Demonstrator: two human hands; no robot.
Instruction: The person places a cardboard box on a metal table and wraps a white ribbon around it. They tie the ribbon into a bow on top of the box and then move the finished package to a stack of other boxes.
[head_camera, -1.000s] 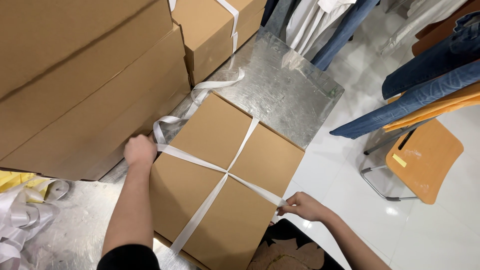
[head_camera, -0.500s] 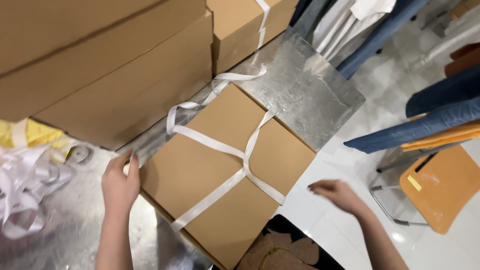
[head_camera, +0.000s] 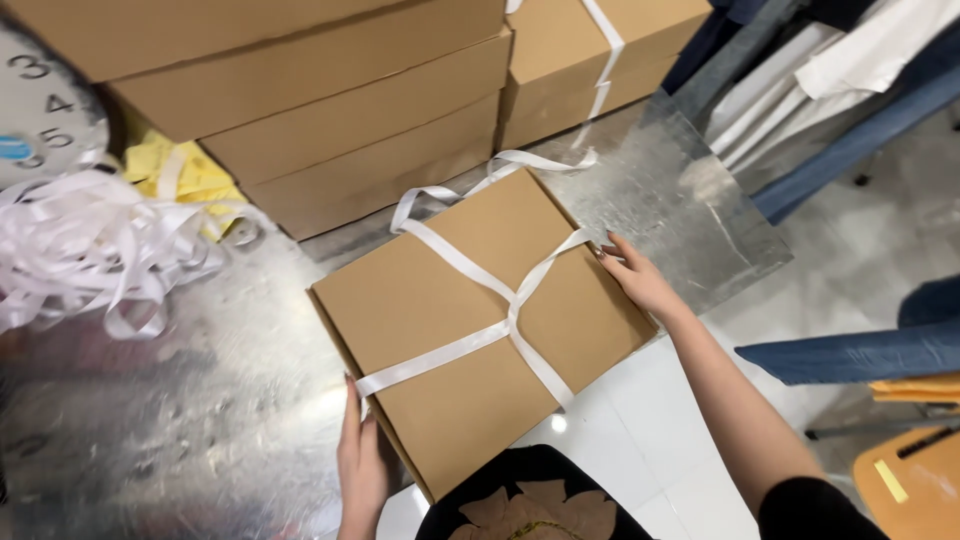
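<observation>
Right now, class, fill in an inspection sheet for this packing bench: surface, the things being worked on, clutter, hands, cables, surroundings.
Surface: shiny metal table, scuffed, with the box hanging partly over its near edge.
Job's things: flat cardboard box tied crosswise with white strap, which ends in a loose loop at the far corner.
Clutter: tangle of loose white straps, yellow cloth, part of a clock face.
Hands: left hand flat against the box's near left edge; right hand on its right edge; both open.
Cables: nothing seen.
Surroundings: stacked cardboard boxes behind, hanging clothes, orange chair, pale tiled floor.
</observation>
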